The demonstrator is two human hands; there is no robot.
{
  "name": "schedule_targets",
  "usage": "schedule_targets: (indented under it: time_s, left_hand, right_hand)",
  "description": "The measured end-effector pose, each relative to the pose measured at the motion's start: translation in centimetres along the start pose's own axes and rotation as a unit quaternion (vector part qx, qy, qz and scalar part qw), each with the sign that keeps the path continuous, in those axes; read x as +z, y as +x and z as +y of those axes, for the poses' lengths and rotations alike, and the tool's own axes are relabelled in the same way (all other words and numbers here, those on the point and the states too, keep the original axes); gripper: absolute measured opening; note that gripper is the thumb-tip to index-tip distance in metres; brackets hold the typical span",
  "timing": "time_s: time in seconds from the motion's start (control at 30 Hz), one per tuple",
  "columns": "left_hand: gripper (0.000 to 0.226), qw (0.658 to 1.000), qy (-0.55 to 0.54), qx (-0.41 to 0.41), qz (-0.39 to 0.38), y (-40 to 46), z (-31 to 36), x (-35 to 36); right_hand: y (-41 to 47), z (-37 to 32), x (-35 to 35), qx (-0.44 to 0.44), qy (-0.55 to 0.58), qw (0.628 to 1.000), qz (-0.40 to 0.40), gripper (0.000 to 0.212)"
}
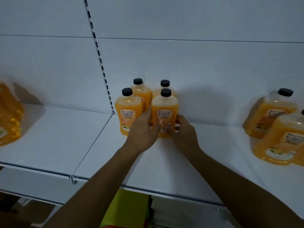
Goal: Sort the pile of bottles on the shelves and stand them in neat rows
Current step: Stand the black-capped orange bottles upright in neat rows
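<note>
Several orange bottles with black caps stand upright in two short rows at the back of the white shelf (164,162). The front right bottle (164,109) is held low down between both hands. My left hand (143,129) wraps its left side, fingers reaching between it and the front left bottle (127,111). My right hand (182,130) curls round its lower right side. Two more bottles (141,91) stand behind them against the back panel.
Two orange bottles (279,129) sit loosely grouped at the shelf's right end. More yellow-orange bottles (8,112) lie at the far left on the neighbouring shelf section. A slotted upright (100,60) divides the back panel. A green object (128,208) shows below the shelf.
</note>
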State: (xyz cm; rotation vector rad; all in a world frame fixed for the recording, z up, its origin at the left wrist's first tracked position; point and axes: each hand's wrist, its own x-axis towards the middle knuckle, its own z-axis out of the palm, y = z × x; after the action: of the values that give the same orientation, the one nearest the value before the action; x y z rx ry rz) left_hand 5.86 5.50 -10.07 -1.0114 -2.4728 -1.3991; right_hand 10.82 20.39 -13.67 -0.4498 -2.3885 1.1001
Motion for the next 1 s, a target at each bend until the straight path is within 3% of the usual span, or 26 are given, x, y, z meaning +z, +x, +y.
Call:
schedule_targets:
  time_s: [0.33, 0.57, 0.73, 0.9, 1.0]
  left_hand:
    - [0.060, 0.999, -0.005, -0.035, -0.012, 0.1, 0.2, 0.6]
    - [0.048, 0.999, 0.024, -0.024, -0.008, -0.9, 0.1, 1.1]
    - [0.010, 0.978, 0.139, -0.069, 0.142, -1.9, -1.4, -0.2]
    - [0.029, 0.948, 0.140, -0.218, 0.186, -2.7, -6.3, -2.2]
    - [0.064, 0.956, 0.059, -0.256, 0.127, -2.3, -7.7, -2.3]
  right_hand:
    - [1.4, -0.4, 0.4, 0.022, -0.015, 0.999, -0.018, 0.047]
    - [1.4, -0.4, 0.4, 0.010, 0.001, 1.000, -0.022, 0.047]
    - [1.4, -0.4, 0.5, 0.015, 0.013, 0.999, -0.032, 0.046]
    - [1.3, -0.2, 0.4, 0.011, 0.014, 0.999, -0.037, 0.046]
    - [1.2, 0.0, 0.5, 0.008, 0.017, 0.999, -0.040, 0.045]
